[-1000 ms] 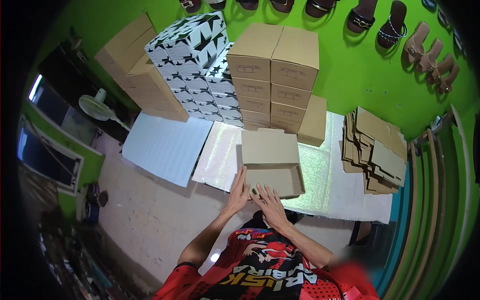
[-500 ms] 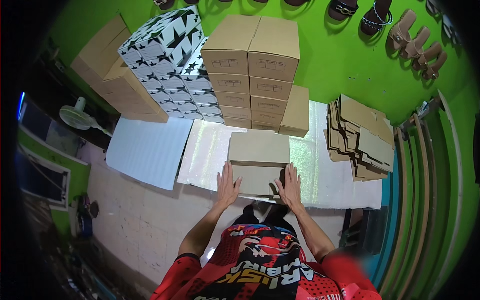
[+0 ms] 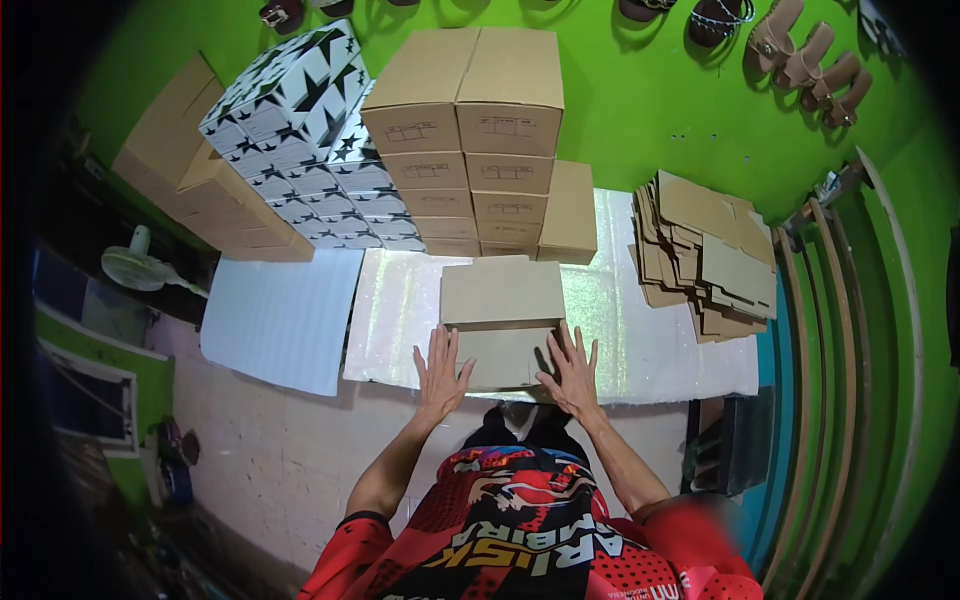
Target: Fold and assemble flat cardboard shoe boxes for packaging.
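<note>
The open box [image 3: 503,292] sits mid-frame, by the front edge of the surface [image 3: 665,368]. Left hand [image 3: 440,377] and right hand [image 3: 573,378] flank it, fingers spread, grasping nothing; uneven pressure could buckle its walls.

Shiny-covered table [image 3: 625,355] | open box [image 3: 503,291] | brown box stack [image 3: 480,135] | flattened cardboard pile [image 3: 710,255]

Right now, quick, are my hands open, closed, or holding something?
Left hand: open, at the left side of the cardboard box, not closed around it.
Right hand: open, at the box's right side, also not closed.
</note>
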Available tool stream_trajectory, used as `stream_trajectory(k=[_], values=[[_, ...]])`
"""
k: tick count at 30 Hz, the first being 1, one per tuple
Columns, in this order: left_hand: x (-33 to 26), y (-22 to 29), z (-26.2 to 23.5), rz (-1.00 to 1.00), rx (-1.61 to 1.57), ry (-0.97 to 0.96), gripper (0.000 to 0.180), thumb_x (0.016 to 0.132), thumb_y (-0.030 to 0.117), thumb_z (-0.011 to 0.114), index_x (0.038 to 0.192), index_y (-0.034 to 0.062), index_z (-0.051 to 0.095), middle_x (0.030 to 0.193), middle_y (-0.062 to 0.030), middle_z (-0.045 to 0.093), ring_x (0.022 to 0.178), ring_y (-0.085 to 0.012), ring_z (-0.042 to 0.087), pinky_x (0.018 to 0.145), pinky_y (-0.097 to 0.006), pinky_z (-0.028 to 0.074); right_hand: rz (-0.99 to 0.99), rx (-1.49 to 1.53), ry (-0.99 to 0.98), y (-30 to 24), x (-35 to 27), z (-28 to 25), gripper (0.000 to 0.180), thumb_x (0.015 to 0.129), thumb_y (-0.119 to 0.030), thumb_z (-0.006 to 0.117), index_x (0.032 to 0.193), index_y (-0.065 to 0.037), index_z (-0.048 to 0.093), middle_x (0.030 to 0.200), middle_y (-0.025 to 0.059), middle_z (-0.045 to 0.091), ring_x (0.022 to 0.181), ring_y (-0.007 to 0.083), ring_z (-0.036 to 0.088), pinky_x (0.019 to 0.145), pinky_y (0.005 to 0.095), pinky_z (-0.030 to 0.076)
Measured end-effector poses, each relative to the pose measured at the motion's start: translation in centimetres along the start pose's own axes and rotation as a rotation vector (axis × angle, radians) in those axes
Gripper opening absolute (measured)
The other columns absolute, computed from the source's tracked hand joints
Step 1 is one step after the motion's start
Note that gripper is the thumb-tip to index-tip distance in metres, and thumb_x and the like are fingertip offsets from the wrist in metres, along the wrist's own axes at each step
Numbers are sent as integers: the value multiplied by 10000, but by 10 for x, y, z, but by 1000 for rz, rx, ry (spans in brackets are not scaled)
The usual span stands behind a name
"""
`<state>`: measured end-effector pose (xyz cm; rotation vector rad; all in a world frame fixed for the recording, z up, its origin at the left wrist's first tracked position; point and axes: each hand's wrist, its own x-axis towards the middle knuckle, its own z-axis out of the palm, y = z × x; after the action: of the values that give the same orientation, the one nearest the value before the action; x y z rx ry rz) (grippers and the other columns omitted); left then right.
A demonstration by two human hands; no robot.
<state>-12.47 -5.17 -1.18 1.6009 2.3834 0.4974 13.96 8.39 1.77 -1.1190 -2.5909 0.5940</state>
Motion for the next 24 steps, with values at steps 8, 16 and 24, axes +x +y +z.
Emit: stream_trajectory(k=[8,16,24], values=[[7,-5,0,104,-89,6,759,1070,354,541,1683,50,213,1752,-230,145,1620,-380,176,1305,-583,89,7,-205,80,4,29,14,667,1055,-532,533,1608,-166,460,1733,153,282,1595,399,237,1265,676,80],[7,-7,6,120,-72,65,779,1052,313,568,1666,-8,211,1740,-247,169,1611,-394,196,1284,-634,95,43,-251,61,3,53,20,711,1055,-570,508,1631,-163,423,1747,140,250,1604,419,200,1259,692,80],[8,-1,3,74,19,141,752,1036,351,584,1651,26,301,1711,-227,280,1589,-369,278,1249,-702,93,-148,-215,-67,-16,187,6,700,1063,-614,431,1561,-126,501,1653,186,421,1550,415,338,1277,617,188]])
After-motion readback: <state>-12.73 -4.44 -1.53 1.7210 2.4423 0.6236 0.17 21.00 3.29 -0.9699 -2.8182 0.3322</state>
